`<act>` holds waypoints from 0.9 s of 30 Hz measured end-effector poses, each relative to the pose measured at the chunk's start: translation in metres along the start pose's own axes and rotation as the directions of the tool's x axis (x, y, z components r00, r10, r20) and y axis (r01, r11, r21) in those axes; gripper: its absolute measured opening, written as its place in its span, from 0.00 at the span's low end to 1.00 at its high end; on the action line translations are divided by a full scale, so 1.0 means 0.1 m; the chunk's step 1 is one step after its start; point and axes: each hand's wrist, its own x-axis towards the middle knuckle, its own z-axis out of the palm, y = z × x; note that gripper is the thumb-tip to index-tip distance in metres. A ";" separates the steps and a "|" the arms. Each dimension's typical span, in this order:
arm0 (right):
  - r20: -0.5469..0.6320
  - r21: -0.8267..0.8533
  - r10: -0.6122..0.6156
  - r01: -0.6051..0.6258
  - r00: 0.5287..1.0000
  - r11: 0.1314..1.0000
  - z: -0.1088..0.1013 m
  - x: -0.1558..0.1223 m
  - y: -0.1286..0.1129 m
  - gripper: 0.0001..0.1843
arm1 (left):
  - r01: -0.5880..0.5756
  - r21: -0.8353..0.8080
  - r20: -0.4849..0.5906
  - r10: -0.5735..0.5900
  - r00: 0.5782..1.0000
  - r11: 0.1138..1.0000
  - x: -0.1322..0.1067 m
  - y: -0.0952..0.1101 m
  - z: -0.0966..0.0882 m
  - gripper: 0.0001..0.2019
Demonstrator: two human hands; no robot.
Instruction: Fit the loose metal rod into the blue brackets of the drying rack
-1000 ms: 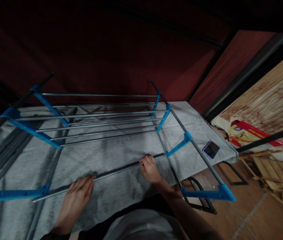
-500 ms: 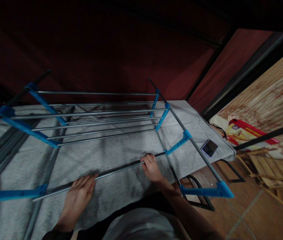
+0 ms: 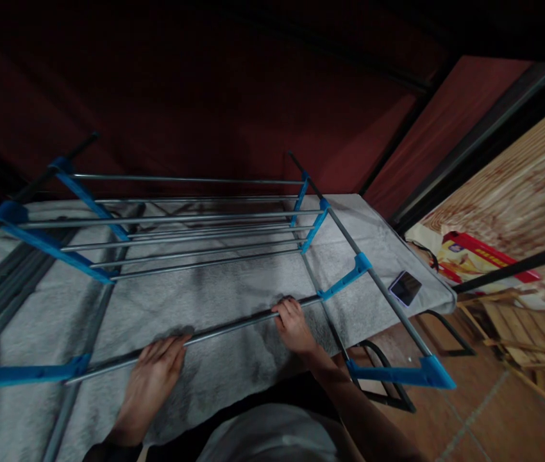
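Note:
Both of my hands are closed over one grey metal tube [image 3: 234, 326] of a rack lying on a grey cloth. My left hand [image 3: 157, 372] wraps the tube near its left part, and my right hand [image 3: 294, 324] grips it further right. The tube's right end meets a blue plastic bracket [image 3: 347, 283]; its left end lies by another blue bracket [image 3: 27, 373], and whether it is seated there I cannot tell. Behind, several thin tubes [image 3: 215, 239] run across between the blue side brackets of the rack.
Several loose dark tubes [image 3: 8, 289] lie at the left on the grey cloth [image 3: 234, 289]. A phone [image 3: 405, 288] rests near the right edge. Beyond are a red and yellow package [image 3: 479, 256], a wooden folding chair [image 3: 517, 330] and the tiled floor. A dark red panel [image 3: 205, 96] stands behind.
My hands keep the same hold on the tube. The view shifts only slightly, with the phone and right-hand parts a few pixels further right.

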 end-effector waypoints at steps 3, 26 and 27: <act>-0.013 -0.029 -0.049 0.048 0.999 0.998 0.01 -0.04 -0.01 0.17 | 0.022 0.022 0.016 -0.022 1.000 1.000 0.02 0.08 -0.04 0.20; 0.071 -0.182 -0.327 0.334 0.942 0.925 0.04 -0.12 0.27 0.18 | 0.215 0.056 0.257 -0.223 0.940 0.975 0.00 0.65 -0.37 0.23; 0.073 -0.185 -0.329 0.337 0.941 0.923 0.02 -0.12 0.30 0.18 | 0.217 0.056 0.259 -0.225 0.939 0.974 0.00 0.65 -0.37 0.23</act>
